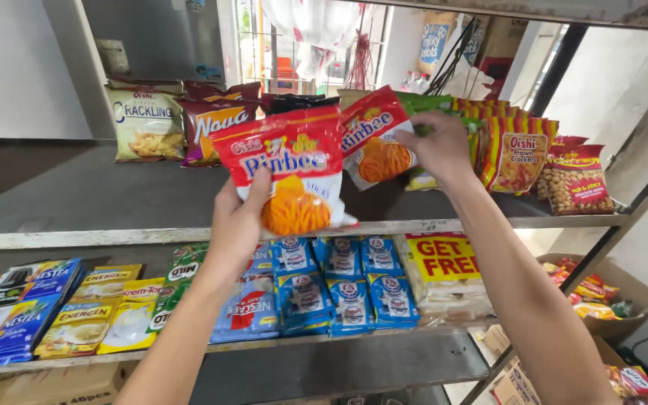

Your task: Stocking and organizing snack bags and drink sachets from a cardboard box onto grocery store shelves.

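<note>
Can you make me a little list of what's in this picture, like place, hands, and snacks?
place: a grey metal shelf rack in a shop
left hand: holds up a red snack bag
right hand: grips a second red snack bag standing on the upper shelf
behind: a cream crackling bag and a peanut bag
lower shelf: blue milk sachets and yellow cereal drink sachets
floor, right: a cardboard box with more snacks
</note>
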